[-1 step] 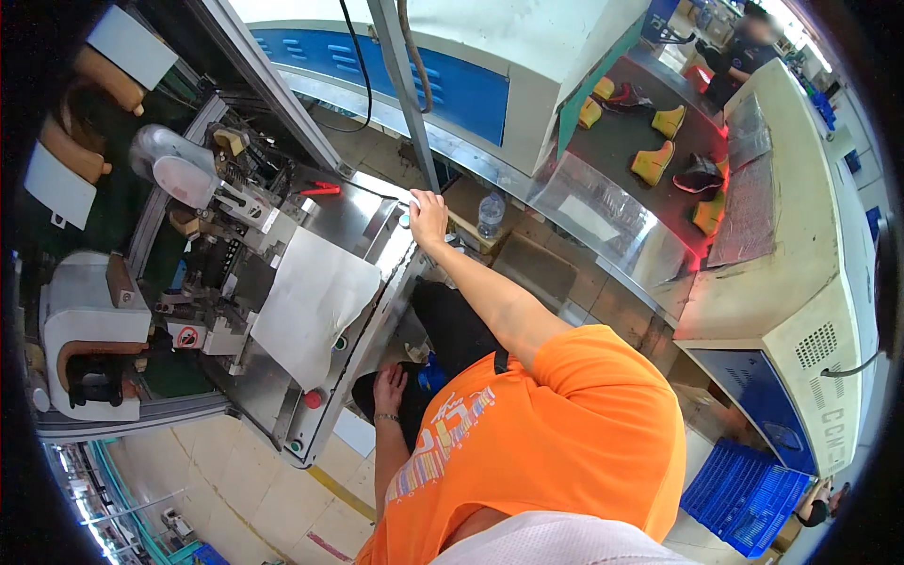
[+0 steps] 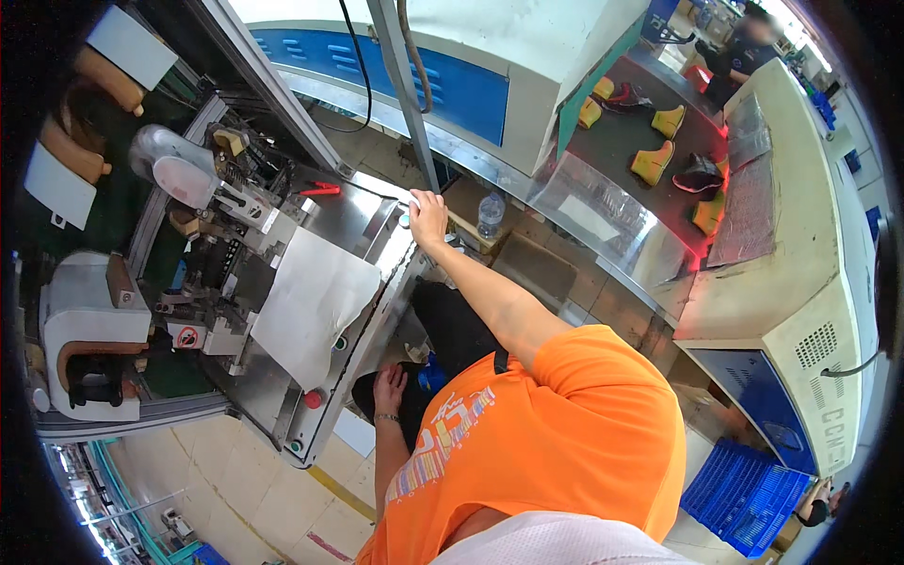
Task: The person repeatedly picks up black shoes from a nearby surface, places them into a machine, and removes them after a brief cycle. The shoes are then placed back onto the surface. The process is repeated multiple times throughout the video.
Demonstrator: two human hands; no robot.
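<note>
Your left hand point(image 2: 389, 390) lay spread on one leg point(image 2: 363, 392); your right hand point(image 2: 428, 220) (I couldn't tell its grip) touched one table point(image 2: 331, 218) with one sheet point(image 2: 315, 299).

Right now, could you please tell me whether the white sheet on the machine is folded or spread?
Spread: the white sheet lies broad and open over the metal table, no fold showing.

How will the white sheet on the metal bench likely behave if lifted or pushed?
The sheet will probably flex, since its edge looks wavy. It seems likely to be light for its size, as it appears thin. Pushed, it might slide over the smooth-looking bench, though its underside is hidden.
</note>
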